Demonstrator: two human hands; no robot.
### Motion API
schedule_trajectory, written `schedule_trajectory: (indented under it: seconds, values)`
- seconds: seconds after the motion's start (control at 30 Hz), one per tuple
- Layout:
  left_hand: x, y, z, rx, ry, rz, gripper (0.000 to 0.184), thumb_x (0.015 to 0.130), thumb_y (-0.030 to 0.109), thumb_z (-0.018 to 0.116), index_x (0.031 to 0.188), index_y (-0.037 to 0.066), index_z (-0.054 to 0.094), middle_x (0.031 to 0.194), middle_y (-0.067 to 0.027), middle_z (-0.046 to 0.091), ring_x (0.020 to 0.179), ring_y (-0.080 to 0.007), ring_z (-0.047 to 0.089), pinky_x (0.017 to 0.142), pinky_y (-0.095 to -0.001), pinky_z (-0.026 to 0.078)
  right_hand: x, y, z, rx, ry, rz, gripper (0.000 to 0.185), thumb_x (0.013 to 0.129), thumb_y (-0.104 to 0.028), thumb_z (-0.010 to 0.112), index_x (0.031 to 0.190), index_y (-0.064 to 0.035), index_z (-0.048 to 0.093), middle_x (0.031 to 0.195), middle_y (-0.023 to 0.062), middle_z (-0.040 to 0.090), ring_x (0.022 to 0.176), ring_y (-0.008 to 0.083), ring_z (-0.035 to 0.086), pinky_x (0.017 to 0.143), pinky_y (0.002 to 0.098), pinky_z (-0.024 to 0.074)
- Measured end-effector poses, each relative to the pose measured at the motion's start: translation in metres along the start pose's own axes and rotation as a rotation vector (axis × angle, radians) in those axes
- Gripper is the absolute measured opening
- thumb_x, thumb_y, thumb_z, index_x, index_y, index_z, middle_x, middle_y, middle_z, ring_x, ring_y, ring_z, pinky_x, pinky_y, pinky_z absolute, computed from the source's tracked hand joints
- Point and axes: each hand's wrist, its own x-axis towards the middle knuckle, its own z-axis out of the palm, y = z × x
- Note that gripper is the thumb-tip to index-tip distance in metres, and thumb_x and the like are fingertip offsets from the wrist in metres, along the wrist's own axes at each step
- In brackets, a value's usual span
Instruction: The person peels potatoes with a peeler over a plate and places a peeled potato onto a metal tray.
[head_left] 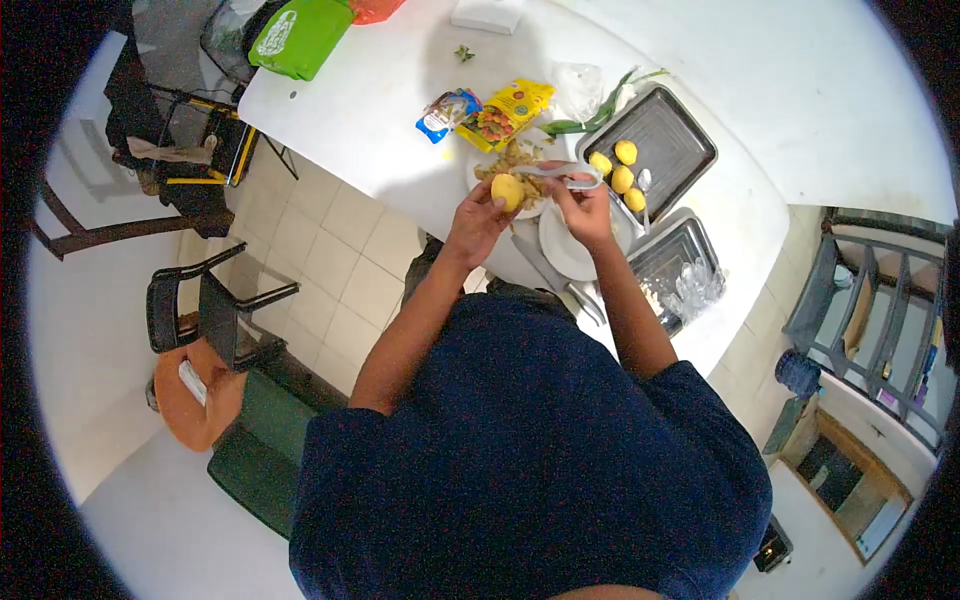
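My left hand (474, 232) is closed around a peeled yellow potato (507, 192). In my right hand (585, 212) is a light grey peeler (572, 176), its head close to the potato's upper right side. Beneath both hands, peelings (517, 158) lie heaped on a white plate that they mostly cover. A second white plate (570, 252) sits partly under my right wrist. Nearer my body lies a knife (583, 300). To the right, a dark baking tray (672, 128) holds several yellow potatoes (621, 179) and a spoon (645, 182).
A yellow packet (508, 112) and a blue packet (449, 115) stand beyond the peelings. Green leafy stalks (600, 115) and a clear plastic bag (577, 90) lie beside the tray. Another tray (682, 235) holds crumpled plastic. A green bag (301, 38) rests at the table's far left.
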Motion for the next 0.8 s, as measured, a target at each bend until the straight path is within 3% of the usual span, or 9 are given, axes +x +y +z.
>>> schedule_trajectory:
  seconds: [0.07,0.17,0.27,0.37,0.47,0.7,0.8]
  values:
    - [0.0,0.0,-0.001,-0.005,-0.007,0.01,0.051,0.089,0.004,0.066,0.136,0.002,0.045,0.129,-0.0091,0.055,0.118,-0.0227,0.057,0.104,-0.0374,0.048,-0.004,-0.012,0.008,0.022,-0.016,-0.101,0.017,0.091,-0.004,0.064,0.107,0.0013,0.065,0.098,0.0073,0.07,0.09,0.0131,0.064,0.083,0.0282,0.0511]
    - [-0.001,0.0,0.001,0.006,0.052,0.004,0.049,0.089,0.004,0.066,0.134,0.002,0.046,0.127,-0.0088,0.056,0.118,-0.0225,0.057,0.103,-0.0366,0.049,-0.007,-0.017,0.011,-0.019,-0.054,-0.04,0.021,0.09,-0.005,0.064,0.11,0.0001,0.065,0.103,0.0094,0.07,0.094,0.0142,0.064,0.085,0.029,0.0507]
    - [-0.001,-0.003,0.001,0.017,0.092,0.017,0.046,0.09,0.005,0.065,0.132,0.002,0.048,0.124,-0.0088,0.057,0.116,-0.0215,0.057,0.101,-0.0353,0.05,-0.005,-0.017,0.011,-0.215,-0.087,-0.212,0.021,0.09,-0.007,0.065,0.109,-0.0014,0.065,0.104,0.0097,0.07,0.094,0.016,0.066,0.084,0.03,0.0511]
    - [0.0,-0.004,0.006,0.015,0.133,0.015,0.042,0.09,0.005,0.067,0.128,0.001,0.051,0.12,-0.0087,0.059,0.112,-0.02,0.059,0.098,-0.0335,0.052,-0.005,-0.017,0.014,-0.15,-0.11,-0.207,0.021,0.089,-0.009,0.066,0.109,-0.0024,0.065,0.102,0.008,0.07,0.089,0.0176,0.067,0.082,0.0305,0.0517]
    - [0.001,-0.007,0.001,0.122,0.184,0.007,0.04,0.091,0.009,0.065,0.126,-0.003,0.049,0.12,-0.0125,0.059,0.11,-0.0236,0.06,0.097,-0.0356,0.052,-0.006,-0.026,0.012,-0.168,-0.15,-0.088,0.022,0.09,-0.008,0.066,0.111,0.001,0.065,0.108,0.01,0.069,0.103,0.0165,0.062,0.092,0.0307,0.047]
    - [-0.003,-0.008,0.002,0.163,0.184,0.026,0.036,0.091,0.008,0.064,0.123,-0.004,0.05,0.118,-0.0135,0.06,0.107,-0.024,0.062,0.095,-0.0366,0.052,-0.004,-0.008,0.018,-0.264,-0.115,-0.13,0.02,0.091,-0.005,0.064,0.11,0.0003,0.065,0.106,0.0098,0.07,0.097,0.0133,0.063,0.087,0.0286,0.0494]
    - [-0.005,-0.011,0.008,0.186,0.224,-0.013,0.036,0.087,0.003,0.068,0.12,-0.001,0.056,0.116,-0.0086,0.06,0.104,-0.0201,0.062,0.091,-0.0317,0.054,0.003,-0.003,0.018,-0.337,-0.115,-0.174,0.02,0.091,-0.005,0.063,0.111,0.0001,0.065,0.106,0.0095,0.07,0.096,0.0128,0.064,0.086,0.0278,0.0499]
